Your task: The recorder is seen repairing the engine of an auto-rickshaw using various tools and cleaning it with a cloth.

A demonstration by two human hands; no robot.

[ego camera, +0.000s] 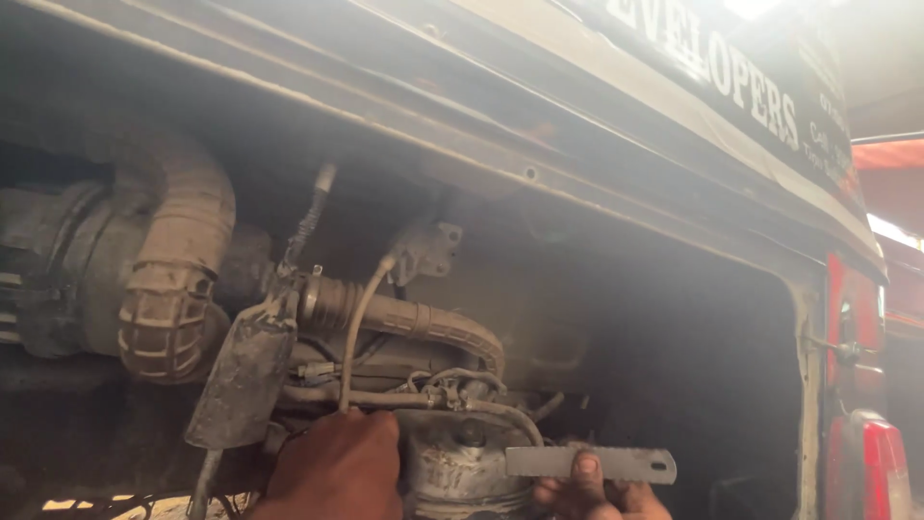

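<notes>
Your right hand [597, 493] pinched a flat grey slotted metal strip [591, 463], stiff and light, just right of the dusty round metal housing [452, 467]. Your left hand [339, 469] rested closed against the housing's left; its hold was hidden.

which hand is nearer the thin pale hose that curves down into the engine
Left. The left hand sits right at the lower end of the thin pale hose, seemingly touching it. The right hand is off to the right, holding a flat metal strip.
</notes>
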